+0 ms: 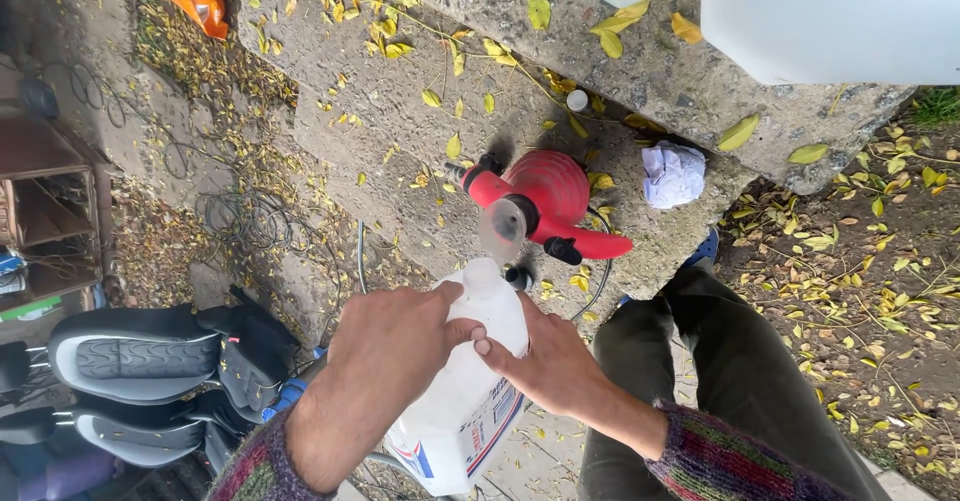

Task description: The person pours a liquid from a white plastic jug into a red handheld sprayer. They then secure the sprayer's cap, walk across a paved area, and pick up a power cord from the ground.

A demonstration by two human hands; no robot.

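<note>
Both my hands hold a white plastic jug (462,401) with a blue and red label, tilted so its open neck points at a red pump sprayer (545,204). My left hand (385,351) wraps the jug's upper side. My right hand (545,361) supports it from the other side, fingers pressed near the neck. The sprayer stands on a concrete slab (400,161), and a translucent funnel (502,227) sits in its opening just past the jug's neck. No liquid stream is visible.
A crumpled white rag (673,174) and a small white cap (577,100) lie on the slab among yellow leaves. Large white containers (830,16) stand at the top right. Grey and black car seats (140,356) sit lower left, coiled wires (245,221) beside them. My leg (740,381) is at right.
</note>
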